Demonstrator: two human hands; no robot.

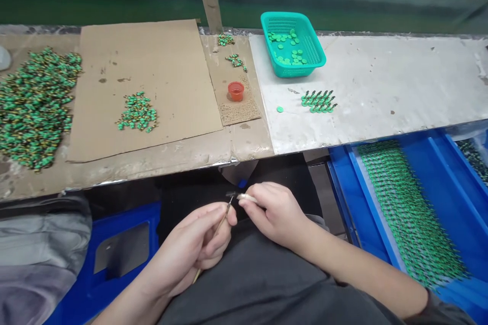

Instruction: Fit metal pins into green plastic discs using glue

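Cardboard [168, 76] and a white sheet [381, 71] cover the long bench [183, 156], with a heap of green-and-gold pieces [36, 111] at the left, a red cup [236, 93] mid-way and a green basket [293, 71] beyond it. Before the bench, the left hand [206, 238] pinches a thin stick [222, 220] between thumb and fingers, its tip close to a small pale piece [247, 197] pinched between the right hand's [276, 213] thumb and bent forefinger; what the dark bit at that piece's end is, I can't quite make out. Off to the right, a blue tray [430, 162] carries close rows of green discs [412, 218].
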